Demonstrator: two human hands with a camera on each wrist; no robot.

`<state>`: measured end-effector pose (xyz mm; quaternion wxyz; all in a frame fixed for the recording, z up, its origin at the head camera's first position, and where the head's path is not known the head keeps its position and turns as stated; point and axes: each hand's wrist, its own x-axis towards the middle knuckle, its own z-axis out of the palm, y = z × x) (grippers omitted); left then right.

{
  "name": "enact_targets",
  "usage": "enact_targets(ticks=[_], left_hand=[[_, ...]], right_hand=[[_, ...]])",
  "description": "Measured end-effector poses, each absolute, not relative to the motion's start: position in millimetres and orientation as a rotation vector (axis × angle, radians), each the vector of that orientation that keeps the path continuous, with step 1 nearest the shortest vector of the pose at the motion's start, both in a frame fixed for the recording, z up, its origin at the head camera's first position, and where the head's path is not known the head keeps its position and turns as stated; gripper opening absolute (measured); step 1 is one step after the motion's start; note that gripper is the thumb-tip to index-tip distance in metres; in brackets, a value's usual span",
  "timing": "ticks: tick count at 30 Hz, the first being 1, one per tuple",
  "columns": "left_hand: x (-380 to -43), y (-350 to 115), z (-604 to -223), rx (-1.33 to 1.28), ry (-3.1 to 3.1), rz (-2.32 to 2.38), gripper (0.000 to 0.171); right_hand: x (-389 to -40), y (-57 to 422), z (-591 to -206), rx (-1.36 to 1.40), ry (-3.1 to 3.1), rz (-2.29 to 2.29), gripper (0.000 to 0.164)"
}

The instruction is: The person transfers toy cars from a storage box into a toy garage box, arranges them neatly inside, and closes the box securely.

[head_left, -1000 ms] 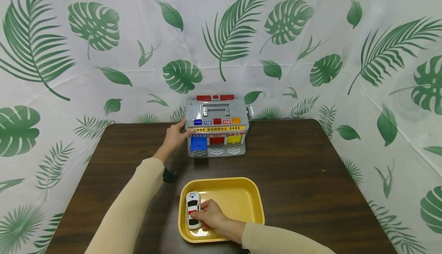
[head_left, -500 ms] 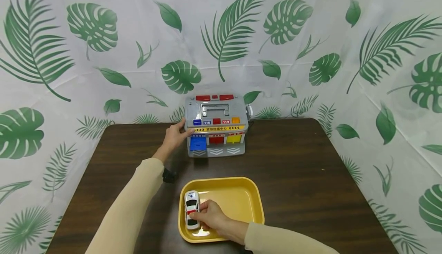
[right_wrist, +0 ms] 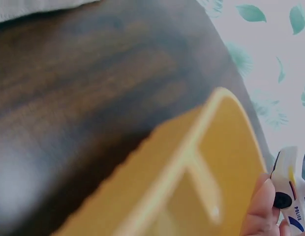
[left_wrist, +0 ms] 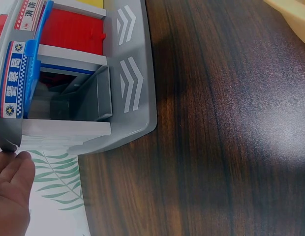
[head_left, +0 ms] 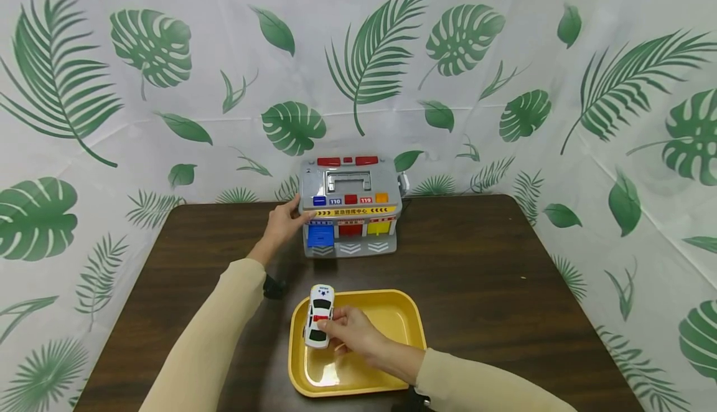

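My right hand pinches a white toy police car with a red roof bar, above the left side of a yellow tray. In the right wrist view, fingers hold the car, partly cut off by the frame edge. At the back of the table stands a grey toy garage. My left hand grips its left front roof corner, with the thumb on the front edge. The garage's blue door is swung up, baring a dark bay; its red door is down.
The brown wooden table extends on both sides of the tray. A leaf-print cloth hangs behind and beside it. A yellow door and a grey-white part sit at the garage's right.
The right hand has lifted the toy police car from the tray's floor and moved it forward and slightly right. The left hand has stayed on the toy garage.
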<state>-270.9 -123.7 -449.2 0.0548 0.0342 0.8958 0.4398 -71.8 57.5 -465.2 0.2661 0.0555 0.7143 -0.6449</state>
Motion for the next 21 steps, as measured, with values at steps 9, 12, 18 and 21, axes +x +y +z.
enact_targets(ticks=[9,12,18,21], left_hand=[[-271,-123,-452,0.101,2.736,1.348,0.076],[-271,-123,-452,0.1,2.743,1.33,0.076],[-270,-123,-451,0.102,2.735,1.329,0.076],[-270,-123,-451,0.098,2.728,1.328,0.077]], right_hand=[[-109,80,-443,0.187,1.961,-1.84,0.046],[-123,89,-442,0.225,1.991,-1.848,0.044],[-147,102,-440,0.318,2.045,-1.789,0.042],[-157,105,-440,0.344,2.062,-1.729,0.041]])
